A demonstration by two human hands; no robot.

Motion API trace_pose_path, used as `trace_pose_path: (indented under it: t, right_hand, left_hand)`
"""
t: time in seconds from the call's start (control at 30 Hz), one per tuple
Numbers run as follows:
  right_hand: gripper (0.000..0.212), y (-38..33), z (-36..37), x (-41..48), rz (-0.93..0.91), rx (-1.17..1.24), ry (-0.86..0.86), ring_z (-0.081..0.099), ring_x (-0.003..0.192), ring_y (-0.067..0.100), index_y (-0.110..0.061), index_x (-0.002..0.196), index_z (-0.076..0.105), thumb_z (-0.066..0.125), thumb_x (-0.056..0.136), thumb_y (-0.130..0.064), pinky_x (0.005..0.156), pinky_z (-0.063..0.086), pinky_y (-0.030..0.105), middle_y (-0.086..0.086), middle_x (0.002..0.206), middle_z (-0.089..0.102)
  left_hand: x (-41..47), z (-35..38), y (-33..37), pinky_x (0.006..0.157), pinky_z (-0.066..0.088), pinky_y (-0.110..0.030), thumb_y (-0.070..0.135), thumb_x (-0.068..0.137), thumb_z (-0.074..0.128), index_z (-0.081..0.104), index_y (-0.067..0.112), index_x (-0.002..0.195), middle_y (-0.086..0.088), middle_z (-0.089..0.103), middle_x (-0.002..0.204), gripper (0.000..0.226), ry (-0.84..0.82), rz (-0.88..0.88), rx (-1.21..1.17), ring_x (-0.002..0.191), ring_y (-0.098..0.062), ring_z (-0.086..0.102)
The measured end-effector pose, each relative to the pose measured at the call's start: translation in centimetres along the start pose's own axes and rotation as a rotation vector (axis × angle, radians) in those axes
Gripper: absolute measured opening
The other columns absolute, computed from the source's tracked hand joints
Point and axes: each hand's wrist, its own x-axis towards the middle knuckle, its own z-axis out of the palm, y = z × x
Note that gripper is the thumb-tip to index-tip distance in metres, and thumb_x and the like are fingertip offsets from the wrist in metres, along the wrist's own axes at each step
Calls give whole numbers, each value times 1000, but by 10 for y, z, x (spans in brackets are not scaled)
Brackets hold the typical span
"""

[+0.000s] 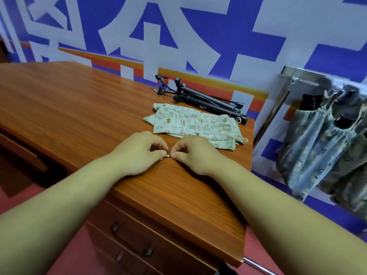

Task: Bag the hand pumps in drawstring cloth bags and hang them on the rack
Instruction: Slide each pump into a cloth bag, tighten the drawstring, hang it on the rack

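Observation:
Black hand pumps (206, 100) lie in a pile at the far right of the wooden desk (59, 100). In front of them lies a stack of pale patterned drawstring cloth bags (190, 122), flat and unfilled. My left hand (139, 151) and my right hand (190, 153) rest on the desk just in front of the bags, fingertips pinched together on a small brass-coloured metal piece (167, 156) between them. On the right, a metal rack (294, 80) carries several filled cloth bags (309, 147) hanging by their strings.
The desk's right edge ends close to the rack. Drawers with dark handles (131, 241) sit under the desk front. A blue and white patterned wall stands behind everything.

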Motion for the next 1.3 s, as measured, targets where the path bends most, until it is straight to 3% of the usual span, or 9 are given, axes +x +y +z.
trace_pose_path:
  t: [0.17, 0.5, 0.6, 0.7, 0.8, 0.93, 1.0, 1.1, 1.3]
  right_hand:
    - [14, 9, -4, -5, 3, -112, -38, 57, 90, 10, -24, 98, 69, 56, 99, -29, 81, 47, 27, -9, 100, 61]
    - [10, 27, -25, -18, 78, 150, 106, 63, 75, 1, -30, 90, 67, 61, 97, -30, 69, 44, 20, -12, 77, 68]
    - [11, 34, -36, -20, 80, 226, 165, 60, 62, -3, -26, 86, 69, 64, 96, -28, 63, 42, 17, -10, 71, 69]
    - [5, 43, -47, -19, 82, 324, 194, 62, 58, 0, -20, 88, 68, 70, 92, -22, 57, 47, 21, -6, 68, 71]
    - [15, 56, -58, -10, 117, 377, 170, 69, 66, 12, -18, 101, 63, 73, 90, -19, 67, 58, 37, -2, 73, 73]
    - [43, 80, -71, 8, 105, 242, 125, 71, 75, 11, -16, 138, 52, 63, 96, -16, 81, 59, 38, -3, 81, 72]
    - [51, 96, -75, 21, 128, 336, 142, 70, 73, 12, -18, 147, 44, 57, 98, -12, 78, 60, 38, -2, 82, 70]
    - [49, 122, -83, 43, 227, 608, 175, 63, 64, 10, -18, 146, 45, 55, 100, -6, 62, 54, 28, 7, 85, 69]
    - [38, 165, -94, 92, 330, 946, 264, 51, 59, 10, -12, 126, 60, 41, 100, 7, 60, 43, 25, 5, 84, 59]
  left_hand:
    - [6, 3, 2, 84, 47, -28, 39, 93, 68, 73, 40, 102, 16, 59, 103, 10, 11, -10, -29, 93, -3, 59]
    - [25, 4, 39, 52, 37, -13, 31, 93, 73, 75, 33, 88, 15, 64, 69, 5, 44, 62, -153, 55, 14, 57]
    - [35, 5, 51, 46, 39, -14, 31, 94, 71, 75, 32, 90, 14, 62, 63, 5, 25, 60, -161, 45, 6, 58]
    - [50, 6, 60, 60, 46, -21, 30, 94, 70, 75, 33, 91, 12, 71, 80, 7, 20, 90, -166, 67, -3, 65]
    - [72, 6, 68, 69, 44, -19, 29, 94, 71, 75, 33, 92, 14, 72, 90, 7, 4, 131, -166, 84, 0, 64]
    - [111, 8, 71, 67, 49, -22, 30, 96, 69, 75, 29, 100, 13, 72, 91, 7, -14, 180, -161, 78, -2, 65]
    - [135, 11, 69, 67, 53, -26, 30, 96, 68, 74, 29, 102, 12, 71, 92, 8, 15, 174, -162, 78, -4, 65]
    - [172, 19, 65, 72, 53, -27, 33, 97, 67, 74, 30, 102, 14, 71, 95, 9, 11, 161, -125, 86, -5, 66]
    - [212, 43, 38, 77, 48, -25, 34, 99, 65, 72, 29, 104, 17, 65, 99, 11, -30, 142, -77, 93, -3, 61]
